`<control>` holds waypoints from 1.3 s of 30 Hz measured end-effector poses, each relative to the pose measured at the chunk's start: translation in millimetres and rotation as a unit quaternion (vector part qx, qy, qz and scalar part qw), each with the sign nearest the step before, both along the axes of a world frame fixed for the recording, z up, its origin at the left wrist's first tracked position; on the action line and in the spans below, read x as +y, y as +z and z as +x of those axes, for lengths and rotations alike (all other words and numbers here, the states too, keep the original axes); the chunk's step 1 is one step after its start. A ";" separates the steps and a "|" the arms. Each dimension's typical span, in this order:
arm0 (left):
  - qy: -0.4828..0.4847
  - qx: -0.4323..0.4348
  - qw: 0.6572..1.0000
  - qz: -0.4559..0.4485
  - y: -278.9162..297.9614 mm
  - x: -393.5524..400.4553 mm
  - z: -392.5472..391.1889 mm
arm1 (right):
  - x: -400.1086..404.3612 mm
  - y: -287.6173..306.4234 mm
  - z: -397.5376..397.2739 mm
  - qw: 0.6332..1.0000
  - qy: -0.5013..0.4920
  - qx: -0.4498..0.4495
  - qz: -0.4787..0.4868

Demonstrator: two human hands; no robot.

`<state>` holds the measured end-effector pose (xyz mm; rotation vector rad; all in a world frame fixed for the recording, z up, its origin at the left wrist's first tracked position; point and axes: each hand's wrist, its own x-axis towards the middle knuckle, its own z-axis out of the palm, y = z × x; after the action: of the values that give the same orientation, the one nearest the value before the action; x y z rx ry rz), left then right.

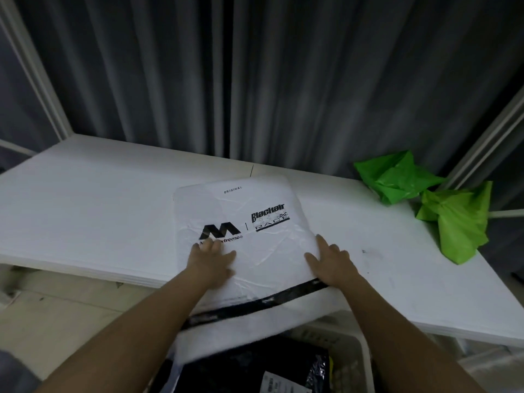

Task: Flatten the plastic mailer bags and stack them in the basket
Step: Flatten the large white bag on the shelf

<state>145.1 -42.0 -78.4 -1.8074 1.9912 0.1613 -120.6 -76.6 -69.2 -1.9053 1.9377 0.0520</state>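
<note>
A white mailer bag (243, 222) with black logos and a black strip near its bottom lies flat on the white table (93, 211), its near end hanging over the front edge. My left hand (212, 258) presses flat on its lower left, over the logo. My right hand (331, 260) presses flat on its right edge. Two crumpled green mailer bags (397, 177) (456, 222) lie at the table's right end. Below the table edge stands a white basket (360, 353) holding a black mailer bag (255, 367) with a white label.
Grey curtains (255, 66) hang behind the table, framed by white poles at left and right. The table's left half is bare white surface. A pale floor shows below on the left.
</note>
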 end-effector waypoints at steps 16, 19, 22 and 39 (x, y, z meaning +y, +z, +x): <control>0.089 0.117 0.988 0.044 -4.6 -9.8 -7.5 | 10.3 -11.1 4.0 0.966 0.102 -0.037 -0.234; 0.049 0.074 0.996 0.026 -2.3 -11.8 -8.5 | 8.7 -20.6 6.5 0.963 0.189 -0.005 -0.190; 0.058 0.026 0.998 -0.012 0.1 -16.2 -14.5 | 10.1 -26.0 9.5 0.965 0.214 0.043 -0.149; 0.039 0.092 0.995 0.003 -19.5 -18.8 -26.6 | 32.3 -27.6 33.4 0.939 0.294 -0.067 -0.164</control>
<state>118.6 -60.8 -97.9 -1.9286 2.0407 0.3680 -87.2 -44.4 -96.8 -2.5751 1.2877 -0.2346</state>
